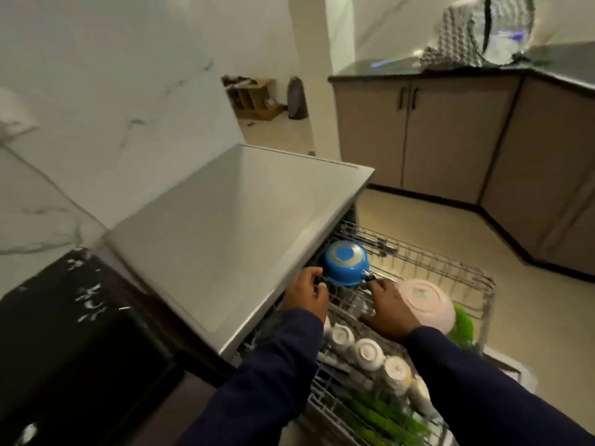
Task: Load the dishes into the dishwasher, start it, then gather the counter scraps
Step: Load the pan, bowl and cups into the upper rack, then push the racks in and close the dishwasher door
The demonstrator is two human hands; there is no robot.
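Observation:
An upside-down blue pot (346,262) with black side handles sits at the back left of the pulled-out dishwasher rack (450,262). My left hand (306,294) curls around the pot's left handle. On the other side, my right hand (389,310) has its fingers on the right handle and its thumb spread over the rack wires. An overturned pink bowl (425,300) lies just right of my right hand. White cups (367,352) stand upside down in a row along the rack's near side. Green dishes (463,323) stand beyond the pink bowl, and more green pieces (380,416) fill the rack nearest me.
The grey dishwasher top (241,226) overhangs the rack on the left, close to my left hand. A black counter (64,333) lies at the lower left. Beige cabinets (450,133) under a dark counter stand across the tan floor (531,317). The rack's far right section holds bare tines.

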